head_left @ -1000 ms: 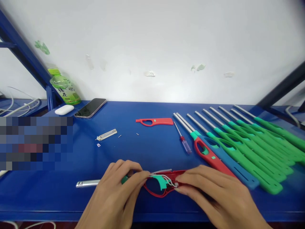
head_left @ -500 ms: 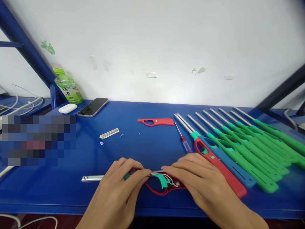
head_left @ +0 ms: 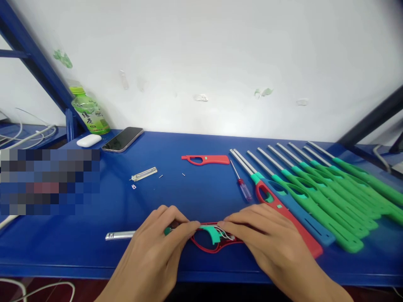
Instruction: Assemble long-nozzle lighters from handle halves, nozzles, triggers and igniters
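A long-necked gas lighter [head_left: 206, 251] lies opened up between my hands, its red half-shell showing a teal trigger [head_left: 215, 235] and thin white wires [head_left: 227, 235]. Its metal tube [head_left: 119, 235] sticks out to the left. My left hand [head_left: 157, 247] is closed on the neck end, thumb and fingertips pinching near the trigger. With its fingers at the wires and upper rim, my right hand [head_left: 270, 243] grips the handle end, which it mostly hides. Beyond them lie the loose red cover half [head_left: 214, 160] and a clear plastic fuel tank [head_left: 144, 173].
On the right several lighters [head_left: 317, 197] lie in a fanned row beside a screwdriver [head_left: 243, 186]. Tiny screws [head_left: 183, 174] and a small pale part [head_left: 134, 187] lie mid-table. Back left are a phone [head_left: 123, 139], a white case [head_left: 89, 140] and a bottle [head_left: 90, 111].
My right fingertips have shifted slightly right along the upper rim, and the white wires sit lower, closer to the shell. The view has moved a little.
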### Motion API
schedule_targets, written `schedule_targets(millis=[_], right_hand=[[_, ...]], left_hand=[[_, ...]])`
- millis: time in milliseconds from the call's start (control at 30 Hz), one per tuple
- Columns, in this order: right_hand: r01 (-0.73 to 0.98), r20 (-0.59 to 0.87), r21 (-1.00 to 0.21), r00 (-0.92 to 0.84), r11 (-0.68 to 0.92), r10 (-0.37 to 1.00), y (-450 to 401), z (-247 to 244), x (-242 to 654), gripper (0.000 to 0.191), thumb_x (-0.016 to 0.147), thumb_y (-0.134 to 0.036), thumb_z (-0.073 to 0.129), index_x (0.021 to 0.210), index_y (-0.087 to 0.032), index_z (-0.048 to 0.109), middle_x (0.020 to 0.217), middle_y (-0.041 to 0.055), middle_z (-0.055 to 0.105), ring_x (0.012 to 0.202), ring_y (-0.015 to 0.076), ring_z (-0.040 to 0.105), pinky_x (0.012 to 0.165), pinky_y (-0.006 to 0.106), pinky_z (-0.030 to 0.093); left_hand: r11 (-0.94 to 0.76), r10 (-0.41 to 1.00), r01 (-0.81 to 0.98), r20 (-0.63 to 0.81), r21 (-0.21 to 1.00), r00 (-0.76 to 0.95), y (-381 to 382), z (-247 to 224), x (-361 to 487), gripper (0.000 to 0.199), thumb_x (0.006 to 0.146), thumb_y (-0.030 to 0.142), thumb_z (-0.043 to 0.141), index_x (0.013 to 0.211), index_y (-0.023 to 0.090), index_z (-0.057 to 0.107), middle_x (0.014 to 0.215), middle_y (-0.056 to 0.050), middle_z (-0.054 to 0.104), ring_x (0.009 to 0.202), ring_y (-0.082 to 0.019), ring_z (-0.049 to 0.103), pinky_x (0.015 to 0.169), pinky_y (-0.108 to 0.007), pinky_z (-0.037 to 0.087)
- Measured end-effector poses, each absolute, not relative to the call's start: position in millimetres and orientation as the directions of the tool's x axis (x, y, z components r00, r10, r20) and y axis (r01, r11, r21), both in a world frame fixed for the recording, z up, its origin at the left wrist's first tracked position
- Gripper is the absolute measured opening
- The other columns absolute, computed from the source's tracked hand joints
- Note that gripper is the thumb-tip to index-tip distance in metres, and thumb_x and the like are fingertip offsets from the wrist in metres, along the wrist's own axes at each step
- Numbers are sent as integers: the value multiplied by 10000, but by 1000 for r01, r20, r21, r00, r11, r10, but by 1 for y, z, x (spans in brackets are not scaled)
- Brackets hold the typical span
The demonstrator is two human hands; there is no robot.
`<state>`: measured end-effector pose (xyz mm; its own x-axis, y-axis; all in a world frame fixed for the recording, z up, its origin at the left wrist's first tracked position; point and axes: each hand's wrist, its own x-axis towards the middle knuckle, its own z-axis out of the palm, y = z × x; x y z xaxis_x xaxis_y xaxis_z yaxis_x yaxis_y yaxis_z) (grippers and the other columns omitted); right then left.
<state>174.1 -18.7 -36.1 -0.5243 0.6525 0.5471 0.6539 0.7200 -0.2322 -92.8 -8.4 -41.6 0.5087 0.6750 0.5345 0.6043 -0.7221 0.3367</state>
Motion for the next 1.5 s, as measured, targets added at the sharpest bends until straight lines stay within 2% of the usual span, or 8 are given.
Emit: schedule_targets(millis=[400,633,833,933,1000,1133,1333,1500], right_hand=[[666,606,-224,-477,711,637,-17,-34,169,301,1062,-113,528,1239,-246,731,1099,10,822,896,155,763,816,304,600],[722,629,-99,-488,685,605,-20,-18,184,281,1044,-137,584,1249,-273,721,1160,-11,807,987,173,757,1022,359,484],[722,592,20,-565,691,574,-17,9,203,285,1044,-129,573,1261,-261,702,1204,3,782,1065,166,732,1141,361,374],[712,631,16,-551,702,545,-18,13,200,289,1034,-110,569,1261,-245,687,1177,8,790,1029,159,743,1154,355,374],[700,637,16,-558,714,532,-20,12,196,268,1034,-107,564,1231,-240,689,1128,-4,802,986,141,754,1158,332,373],[685,622,16,-577,728,529,-20,5,191,226,1038,-122,565,1181,-238,696,1075,-19,813,954,122,766,1191,315,347],[739,646,16,-521,673,558,-20,-5,185,265,1068,-225,564,1311,-256,666,1149,-17,819,1049,143,764,1211,293,344],[760,687,-21,-460,649,562,-24,-11,174,472,1065,-480,561,1465,-232,591,1138,16,843,1022,221,799,987,334,575]], left_hand=[[-714,676,636,522,292,520,-11,-46,-95,368,1027,-2,457,1232,225,661,1025,-47,680,838,-184,571,718,-339,523],[-698,667,656,593,287,451,-10,-41,-98,294,1068,110,511,1281,249,659,1132,-49,694,998,-202,604,834,-344,549],[-352,820,928,516,119,245,42,-21,-149,411,1066,409,465,1312,195,715,1236,-138,704,1120,-347,626,974,-528,540],[-265,874,960,443,87,201,71,-18,-170,517,1009,406,463,1326,79,708,1272,-216,693,1152,-430,635,968,-596,536],[-256,897,965,387,63,213,82,-18,-176,470,991,399,462,1218,111,757,1210,-196,724,1098,-415,672,914,-564,559],[-298,900,954,339,21,274,88,-14,-177,349,981,327,455,977,182,773,994,-144,769,942,-388,715,781,-515,549],[-453,780,891,480,-12,403,66,5,-153,317,1075,329,425,1114,195,710,1079,-111,775,999,-371,689,824,-519,482],[-750,540,662,586,9,604,4,14,-86,350,1102,145,349,1073,236,686,1048,-15,756,895,-210,678,847,-393,502]])
